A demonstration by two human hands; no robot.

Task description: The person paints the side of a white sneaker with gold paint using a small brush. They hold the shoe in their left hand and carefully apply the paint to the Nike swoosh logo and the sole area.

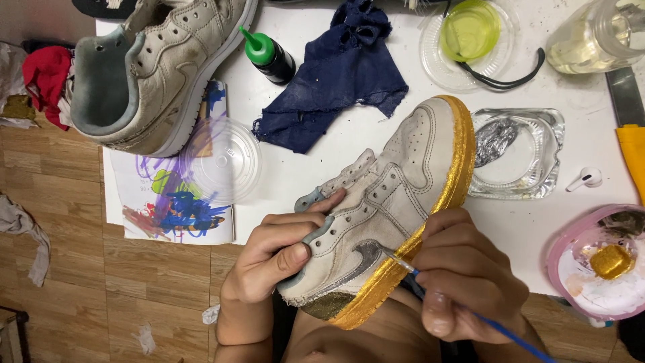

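Observation:
My left hand [275, 252] grips the collar of a worn white sneaker [393, 191], holding it on its side at the table's front edge. The sneaker's sole is painted gold, and a silver patch shows on its side. My right hand [463, 275] holds a thin blue-handled paintbrush [494, 326]. The brush tip touches the sneaker near the gold sole, by the heel.
A second, unpainted sneaker [158, 64] lies at the back left. A navy rag [339, 77], a green-capped bottle [269, 57], a clear lid [222, 161] on paint-smeared paper, a glass dish [547, 144] with silver paint, a pink dish [561, 252] with gold paint and an earbud [586, 179] sit on the white table.

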